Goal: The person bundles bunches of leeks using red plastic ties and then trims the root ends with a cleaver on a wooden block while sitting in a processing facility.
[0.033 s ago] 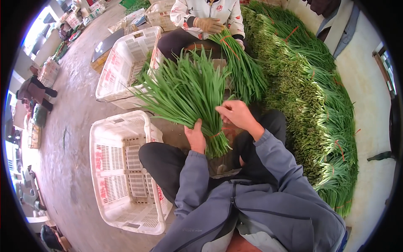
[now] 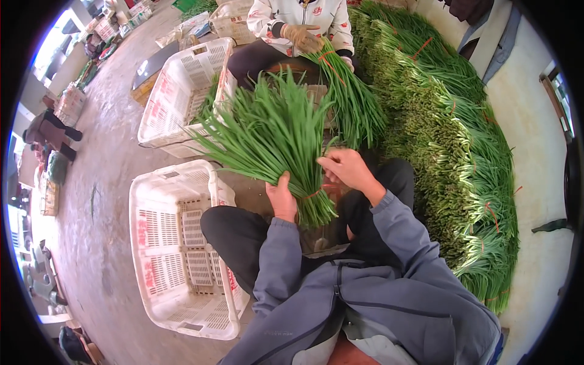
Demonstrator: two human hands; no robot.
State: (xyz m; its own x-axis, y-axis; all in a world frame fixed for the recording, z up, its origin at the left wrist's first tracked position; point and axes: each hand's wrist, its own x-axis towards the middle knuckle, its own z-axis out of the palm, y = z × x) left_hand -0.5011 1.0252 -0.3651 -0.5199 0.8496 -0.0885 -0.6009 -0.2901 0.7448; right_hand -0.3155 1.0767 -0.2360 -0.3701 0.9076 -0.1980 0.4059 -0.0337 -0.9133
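A large bunch of garlic chives (image 2: 277,131) stands tilted in front of me, its long green leaves fanning up and to the left. My left hand (image 2: 281,196) is wrapped around its lower left side, thumb over the stems. An orange-red band circles the bunch near its cut ends. At the bunch's right edge, my right hand (image 2: 350,170) is closed, thumb and fingertips pinched together close to the outer leaves. What lies in that pinch, if anything, is too small to make out.
An empty white plastic crate (image 2: 176,255) stands by my left knee; another crate (image 2: 182,97) beyond it holds some greens. Opposite, a gloved co-worker (image 2: 301,36) holds a banded bunch (image 2: 350,91). Stacked chives (image 2: 438,140) line the right wall.
The bunch has tipped very slightly, its leaves shifting a little. My right hand has moved slightly right and down, still pinched. The co-worker's gloved hand has shifted a little.
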